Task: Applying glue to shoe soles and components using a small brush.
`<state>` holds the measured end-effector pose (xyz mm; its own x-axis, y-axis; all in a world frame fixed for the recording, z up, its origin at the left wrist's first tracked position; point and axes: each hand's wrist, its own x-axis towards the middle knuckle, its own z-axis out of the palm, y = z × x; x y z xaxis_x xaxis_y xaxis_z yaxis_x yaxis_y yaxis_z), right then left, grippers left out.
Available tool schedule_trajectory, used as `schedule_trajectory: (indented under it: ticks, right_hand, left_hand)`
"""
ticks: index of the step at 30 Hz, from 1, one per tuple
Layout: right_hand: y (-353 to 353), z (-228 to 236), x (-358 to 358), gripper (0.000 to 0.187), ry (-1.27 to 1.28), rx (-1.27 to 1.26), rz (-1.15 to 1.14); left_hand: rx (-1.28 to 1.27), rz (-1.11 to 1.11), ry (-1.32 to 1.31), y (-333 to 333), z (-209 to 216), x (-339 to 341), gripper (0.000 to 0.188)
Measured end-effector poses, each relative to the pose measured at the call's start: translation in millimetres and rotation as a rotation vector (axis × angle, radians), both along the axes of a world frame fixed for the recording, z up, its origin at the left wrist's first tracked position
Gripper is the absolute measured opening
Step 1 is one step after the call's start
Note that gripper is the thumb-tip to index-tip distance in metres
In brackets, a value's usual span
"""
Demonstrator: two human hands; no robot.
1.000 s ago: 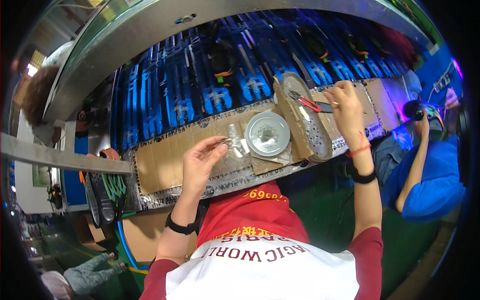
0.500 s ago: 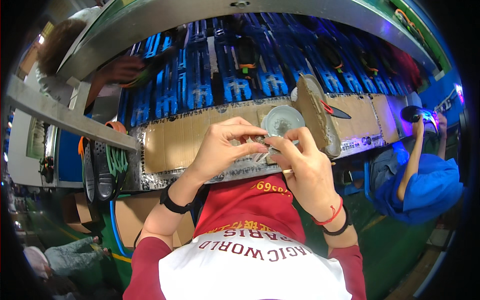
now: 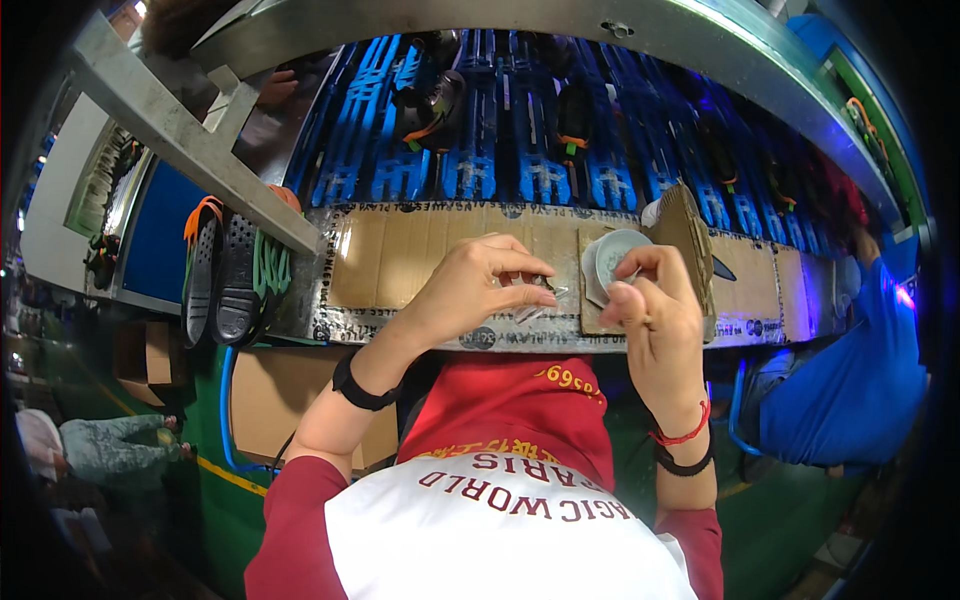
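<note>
Cardboard covers the tabletop [image 3: 400,265] where a person in a red-and-white shirt works. Left hand [image 3: 475,290] is closed, fingertips pinching a small clear plastic piece [image 3: 535,305] just above the near edge of the cardboard. Right hand [image 3: 650,305], fingers curled narrow, holds a thin tool against a round grey dish [image 3: 610,258] just right of the piece. Shoe soles [image 3: 225,275] lie at the left end. Blue conveyor racks [image 3: 480,150] run along the far side. Another worker in blue [image 3: 850,380] sits at right.
</note>
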<state>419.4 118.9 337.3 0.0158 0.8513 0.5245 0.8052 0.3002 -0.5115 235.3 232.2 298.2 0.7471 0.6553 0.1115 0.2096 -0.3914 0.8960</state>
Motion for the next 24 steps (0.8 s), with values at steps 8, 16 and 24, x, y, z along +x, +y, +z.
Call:
schedule_trajectory:
  ticks: [8,16,24]
  right_hand:
    - [1,-14,5,0.039,0.26,-0.133,-0.116]
    - [17,-53,-5,0.02,0.6,-0.098,0.21]
    - [25,-50,8,0.02,0.271,-0.064,0.304]
  left_hand:
    - [-0.136,0.057,-0.033,0,-1,-11,0.028]
    - [-0.184,-0.016,-0.05,2,-13,-8,0.027]
    - [-0.343,-0.056,-0.006,5,-4,-1,0.029]
